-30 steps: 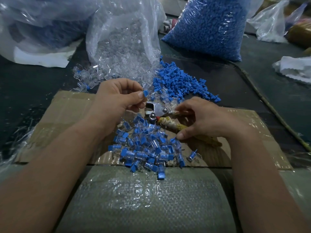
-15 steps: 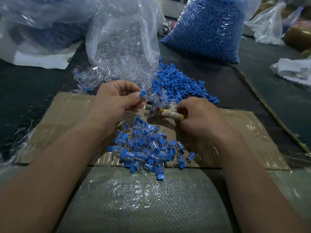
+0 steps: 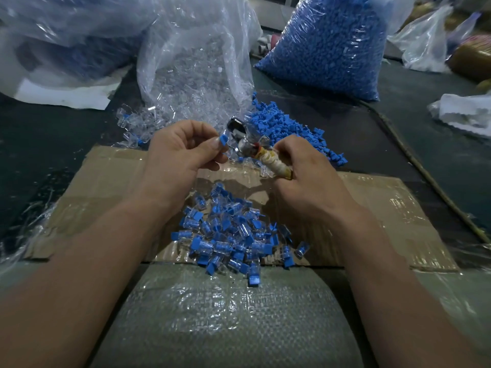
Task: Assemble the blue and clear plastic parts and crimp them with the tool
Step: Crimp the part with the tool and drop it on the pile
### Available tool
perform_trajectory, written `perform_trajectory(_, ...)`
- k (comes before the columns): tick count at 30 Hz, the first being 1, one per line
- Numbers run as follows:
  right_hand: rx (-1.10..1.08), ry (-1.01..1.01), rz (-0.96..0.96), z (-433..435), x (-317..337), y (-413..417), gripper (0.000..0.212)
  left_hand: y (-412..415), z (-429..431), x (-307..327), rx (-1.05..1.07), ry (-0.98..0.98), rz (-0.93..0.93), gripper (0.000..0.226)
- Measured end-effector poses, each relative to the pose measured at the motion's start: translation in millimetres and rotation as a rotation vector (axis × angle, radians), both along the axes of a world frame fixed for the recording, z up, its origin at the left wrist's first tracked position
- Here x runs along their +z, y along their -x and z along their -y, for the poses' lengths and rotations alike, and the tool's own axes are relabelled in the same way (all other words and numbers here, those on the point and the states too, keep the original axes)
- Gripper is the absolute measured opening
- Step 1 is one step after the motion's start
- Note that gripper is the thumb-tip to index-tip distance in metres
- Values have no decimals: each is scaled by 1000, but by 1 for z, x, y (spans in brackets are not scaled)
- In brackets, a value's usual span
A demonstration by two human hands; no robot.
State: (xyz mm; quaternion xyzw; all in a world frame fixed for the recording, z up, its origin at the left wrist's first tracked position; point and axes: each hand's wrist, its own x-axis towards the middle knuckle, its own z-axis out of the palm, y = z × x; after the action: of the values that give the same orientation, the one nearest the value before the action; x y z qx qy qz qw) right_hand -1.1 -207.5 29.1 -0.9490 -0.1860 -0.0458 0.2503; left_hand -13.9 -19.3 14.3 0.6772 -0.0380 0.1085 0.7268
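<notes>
A dark counter (image 3: pixel 53 134) carries a flattened brown cardboard sheet (image 3: pixel 106 176). Above it, the left hand (image 3: pixel 175 158) pinches a small blue plastic part (image 3: pixel 223 140) between its fingers. The right hand (image 3: pixel 310 181) has its fingers curled round the cloth-wrapped handle of a metal crimping tool (image 3: pixel 273 162), whose head is just beside that part. A heap of assembled blue-and-clear pieces (image 3: pixel 233 235) lies on the cardboard below the hands. A pile of loose blue parts (image 3: pixel 287 126) and a clear plastic bag of clear parts (image 3: pixel 196 70) sit beyond.

A small assembly workshop: bulk bags of blue parts (image 3: pixel 326 43) beside loose piles.

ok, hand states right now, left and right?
Left hand: closed, pinching a blue part.
Right hand: closed, gripping the crimp tool by its wrapped handle.
</notes>
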Motion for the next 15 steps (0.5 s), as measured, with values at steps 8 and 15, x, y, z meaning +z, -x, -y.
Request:
perform_trajectory(8, 11, 5, -5, 0, -3, -1, 25, 2, 3, 2, -6, -15, 38, 24)
perform_trajectory(15, 36, 50, -15, -3, -3, -2, 23, 1, 4, 1, 22, -16, 57, 25)
